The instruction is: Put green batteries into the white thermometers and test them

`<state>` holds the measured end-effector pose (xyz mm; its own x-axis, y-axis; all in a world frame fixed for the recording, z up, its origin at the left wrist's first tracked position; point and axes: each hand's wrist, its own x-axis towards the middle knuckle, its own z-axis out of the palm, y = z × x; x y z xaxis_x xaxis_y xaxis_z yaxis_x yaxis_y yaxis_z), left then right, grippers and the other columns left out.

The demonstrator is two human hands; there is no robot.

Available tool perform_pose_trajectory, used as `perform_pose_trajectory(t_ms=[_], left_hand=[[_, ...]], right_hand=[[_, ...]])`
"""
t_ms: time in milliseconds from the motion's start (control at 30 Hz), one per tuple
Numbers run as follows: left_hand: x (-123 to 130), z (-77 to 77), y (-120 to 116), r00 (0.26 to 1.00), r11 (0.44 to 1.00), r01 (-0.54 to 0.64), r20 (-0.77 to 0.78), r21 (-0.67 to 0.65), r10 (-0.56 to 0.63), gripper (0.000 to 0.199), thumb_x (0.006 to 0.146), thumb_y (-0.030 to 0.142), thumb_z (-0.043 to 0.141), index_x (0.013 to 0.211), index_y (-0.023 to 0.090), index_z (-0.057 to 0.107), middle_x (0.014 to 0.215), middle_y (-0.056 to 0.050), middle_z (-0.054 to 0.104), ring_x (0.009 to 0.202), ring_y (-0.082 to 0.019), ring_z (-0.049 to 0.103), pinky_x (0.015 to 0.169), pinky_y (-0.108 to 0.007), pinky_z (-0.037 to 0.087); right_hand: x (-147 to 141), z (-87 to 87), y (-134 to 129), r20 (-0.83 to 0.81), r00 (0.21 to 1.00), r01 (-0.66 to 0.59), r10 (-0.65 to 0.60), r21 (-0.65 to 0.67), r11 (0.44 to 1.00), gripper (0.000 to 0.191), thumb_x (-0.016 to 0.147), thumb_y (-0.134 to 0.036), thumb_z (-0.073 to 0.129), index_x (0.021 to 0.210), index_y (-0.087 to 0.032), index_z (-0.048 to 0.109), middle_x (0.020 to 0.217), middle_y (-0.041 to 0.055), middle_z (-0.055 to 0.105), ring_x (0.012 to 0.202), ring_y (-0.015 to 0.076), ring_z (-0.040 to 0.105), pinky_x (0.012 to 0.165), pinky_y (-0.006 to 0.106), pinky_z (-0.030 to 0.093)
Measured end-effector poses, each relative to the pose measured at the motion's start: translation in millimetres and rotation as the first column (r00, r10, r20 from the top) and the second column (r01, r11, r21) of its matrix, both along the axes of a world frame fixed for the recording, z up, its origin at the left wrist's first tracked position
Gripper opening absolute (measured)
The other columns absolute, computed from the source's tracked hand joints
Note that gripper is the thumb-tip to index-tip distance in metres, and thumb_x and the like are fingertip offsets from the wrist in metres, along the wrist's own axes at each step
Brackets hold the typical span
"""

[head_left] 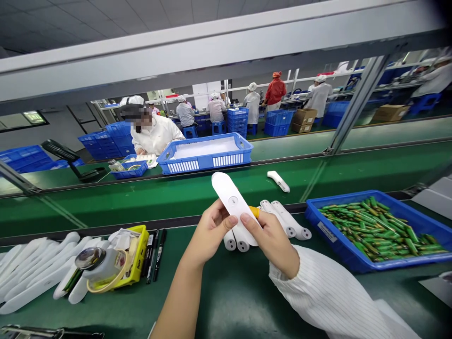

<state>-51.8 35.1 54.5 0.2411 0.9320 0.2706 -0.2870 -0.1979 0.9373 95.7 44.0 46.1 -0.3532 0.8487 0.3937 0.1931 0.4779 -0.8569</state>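
Both hands hold a long white plastic casing (229, 190) with rounded ends and a round mark on its face. It is tilted above the green bench. My left hand (211, 231) grips its left edge, thumb on the face. My right hand (273, 235), with a yellow cover on one finger, pinches the right side with its thumb near the left one. Several white handle-shaped units (291, 220) lie just beyond and below my hands, their ends showing small dark holes. Part of them is hidden behind the casing and my fingers.
A blue tray (335, 249) of narrow green parts stands right. Left are white casings (38, 268), a yellow basket (143, 252) with a bottle, and black pens (155, 254). Across the green belt (190, 200), bearing one white unit (278, 181), sits a blue crate (208, 162) near a co-worker (155, 134).
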Motion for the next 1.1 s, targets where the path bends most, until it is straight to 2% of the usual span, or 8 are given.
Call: perform_pose_trajectory(t_ms=[133, 233, 367, 500, 733, 867, 967, 1100], left_hand=[[-5.5, 2.0, 1.5, 1.000, 1.000, -0.022, 0.012, -0.017, 0.023, 0.043, 0.080, 0.033, 0.064, 0.121, 0.020, 0.056, 0.111, -0.009, 0.065, 0.103, -0.023, 0.059, 0.089, -0.032, 0.045], [-10.7, -1.9, 9.3, 0.996, 0.989, -0.090, 0.017, -0.117, 0.092, 0.040, 0.081, 0.038, 0.062, 0.114, 0.016, 0.059, 0.101, -0.011, 0.067, 0.093, -0.024, 0.063, 0.081, -0.032, 0.049], [-23.0, -23.5, 29.8, 0.896, 0.822, -0.423, -0.041, -0.382, 0.442, 0.040, 0.083, 0.032, 0.053, 0.114, 0.009, 0.057, 0.087, -0.010, 0.064, 0.066, -0.016, 0.061, 0.059, -0.027, 0.050], [-39.5, -60.4, 50.5, 0.857, 0.736, -0.496, -0.120, -0.461, 0.502, 0.059, 0.071, 0.006, 0.047, 0.129, 0.019, 0.045, 0.099, -0.008, 0.058, 0.065, -0.011, 0.056, 0.056, -0.021, 0.047], [-55.1, -97.5, 65.3, 0.779, 0.681, -0.627, -0.311, -0.377, 0.545, 0.064, 0.072, 0.007, 0.057, 0.134, 0.016, 0.041, 0.108, -0.012, 0.057, 0.068, -0.012, 0.060, 0.062, -0.024, 0.050], [-69.1, -100.3, 65.8, 0.666, 0.631, -0.733, -0.459, -0.256, 0.588, 0.054, 0.068, 0.018, 0.071, 0.120, 0.013, 0.057, 0.082, -0.007, 0.066, 0.067, -0.019, 0.065, 0.067, -0.030, 0.051], [-80.5, -104.1, 66.2, 0.557, 0.559, -0.808, -0.550, -0.185, 0.623, 0.043, 0.072, 0.020, 0.068, 0.113, 0.012, 0.062, 0.067, -0.004, 0.065, 0.063, -0.023, 0.067, 0.072, -0.036, 0.051], [-76.7, -113.0, 75.2, 0.485, 0.519, -0.847, -0.564, -0.114, 0.668, 0.038, 0.083, 0.013, 0.054, 0.121, 0.010, 0.056, 0.083, -0.008, 0.069, 0.075, -0.020, 0.069, 0.078, -0.033, 0.051]], right_hand=[[26.1, 29.5, 1.0, 0.339, 0.941, -0.036, 0.008, 0.078, 0.996, 0.036, 0.090, -0.049, 0.044, 0.095, -0.018, 0.062, 0.076, 0.0038, 0.063, 0.063, 0.0163, 0.055, 0.055, 0.028, 0.042], [82.1, 38.7, 22.4, 0.487, 0.858, 0.143, -0.164, 0.080, 0.986, 0.039, 0.090, -0.045, 0.041, 0.110, -0.019, 0.062, 0.099, 0.0099, 0.067, 0.087, 0.0251, 0.062, 0.071, 0.035, 0.048], [183.2, 14.6, 61.4, 0.754, 0.527, 0.477, -0.392, 0.120, 0.871, 0.034, 0.088, -0.033, 0.043, 0.099, -0.011, 0.066, 0.096, 0.0174, 0.068, 0.084, 0.0290, 0.064, 0.071, 0.037, 0.045], [244.7, -24.1, 69.8, 0.818, 0.450, 0.525, -0.358, 0.082, 0.847, 0.033, 0.066, -0.027, 0.070, 0.094, -0.009, 0.068, 0.081, 0.0159, 0.068, 0.077, 0.0296, 0.065, 0.067, 0.034, 0.046], [237.0, -59.2, 74.9, 0.802, 0.491, 0.454, -0.340, 0.097, 0.886, 0.024, 0.076, -0.028, 0.056, 0.091, -0.015, 0.069, 0.093, 0.0153, 0.066, 0.084, 0.0265, 0.063, 0.080, 0.035, 0.046], [229.6, -55.2, 79.9, 0.769, 0.512, 0.481, -0.382, 0.111, 0.869, 0.023, 0.083, -0.021, 0.047, 0.091, -0.014, 0.067, 0.094, 0.0159, 0.067, 0.087, 0.0259, 0.063, 0.082, 0.034, 0.044], [226.9, -47.8, 78.5, 0.761, 0.510, 0.551, -0.400, 0.067, 0.832, 0.030, 0.088, -0.020, 0.042, 0.105, -0.007, 0.064, 0.074, 0.0137, 0.068, 0.062, 0.0219, 0.063, 0.066, 0.031, 0.045], [232.1, -26.9, 69.4, 0.737, 0.510, 0.618, -0.444, 0.045, 0.785, 0.033, 0.090, -0.020, 0.042, 0.109, -0.002, 0.063, 0.047, 0.0048, 0.057, 0.044, 0.0180, 0.057, 0.055, 0.029, 0.041]])
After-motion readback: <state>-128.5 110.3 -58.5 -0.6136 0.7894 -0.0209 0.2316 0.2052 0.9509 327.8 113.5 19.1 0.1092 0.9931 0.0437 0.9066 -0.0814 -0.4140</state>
